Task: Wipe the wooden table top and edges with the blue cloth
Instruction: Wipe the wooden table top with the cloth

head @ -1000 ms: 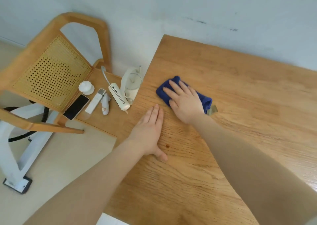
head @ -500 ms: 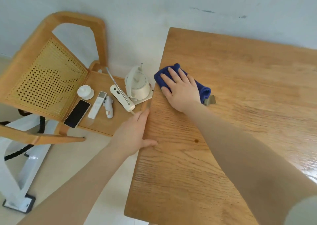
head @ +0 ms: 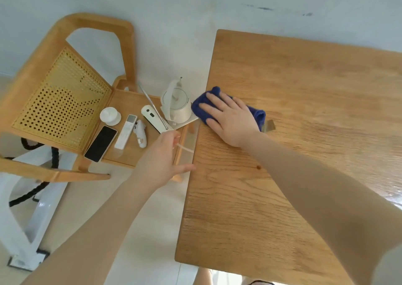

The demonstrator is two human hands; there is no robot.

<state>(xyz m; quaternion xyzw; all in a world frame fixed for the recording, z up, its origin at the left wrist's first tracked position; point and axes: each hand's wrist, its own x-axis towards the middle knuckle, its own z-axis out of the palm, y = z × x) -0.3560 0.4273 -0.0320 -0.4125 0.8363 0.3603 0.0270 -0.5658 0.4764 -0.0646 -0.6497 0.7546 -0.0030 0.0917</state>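
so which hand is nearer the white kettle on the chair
Right. The right hand lies flat on the blue cloth at the table's left edge, just beside the kettle. The left hand is lower, off the table edge, over the chair seat's corner.

We see the wooden table (head: pixel 304 154), a light oak-toned top with strong grain, filling the frame from about one to five o'clock, its left edge running from twelve toward six. The blue cloth (head: pixel 257 115), dark and bunched, lies flat on the top right at that left edge, near the centre, one end poking just past the edge toward ten o'clock.
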